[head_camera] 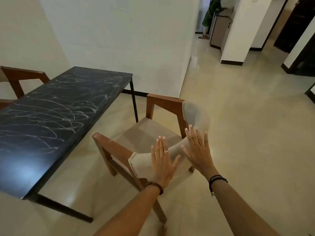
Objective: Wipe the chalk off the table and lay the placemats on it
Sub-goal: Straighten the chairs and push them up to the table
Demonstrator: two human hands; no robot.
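A long black table (56,114) stands at the left, its top covered in white chalk scribbles (51,106). No cloth or placemats are in view. My left hand (162,160) and my right hand (196,149) are both held out flat, fingers straight, over the padded back of a wooden chair (146,133) to the right of the table. Neither hand holds anything. Whether the palms touch the chair back cannot be told.
Another wooden chair (22,79) stands on the table's far left side. A white wall runs behind the table. Pale tiled floor (247,133) spreads to the right toward a corridor, where a person in green (210,14) stands by a counter far back.
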